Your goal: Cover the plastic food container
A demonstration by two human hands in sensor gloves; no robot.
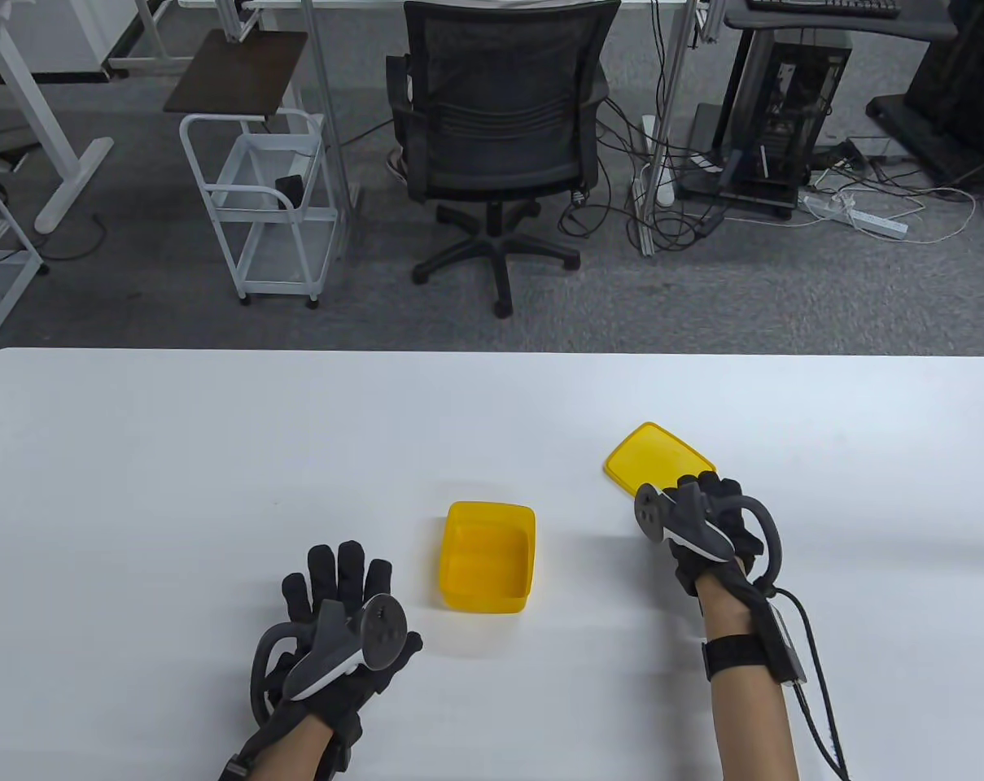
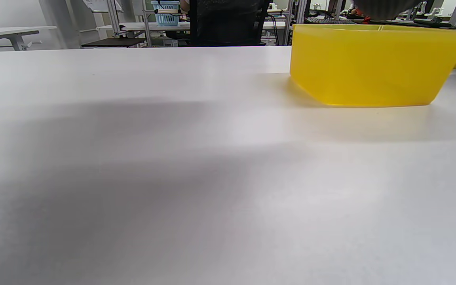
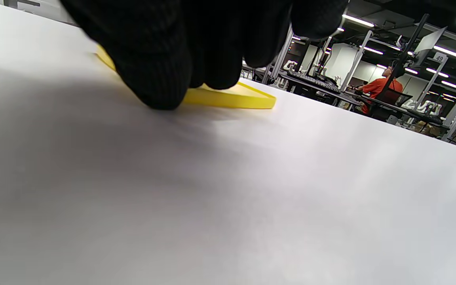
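Now pinch lid [image 1: 657, 458] firmly with your right hand [image 1: 707, 529], fingers already on its near edge; left hand [image 1: 337, 626] lies spread flat on desk [image 1: 174, 455], lower left of container [image 1: 488, 566].

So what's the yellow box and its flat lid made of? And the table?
The yellow box looks like smooth plastic, a bit see-through: light glows through its walls. The lid seems the same yellow plastic, thin and flat with a raised rim. The table has a white, smooth matte top, perhaps laminate; I can't tell for sure.
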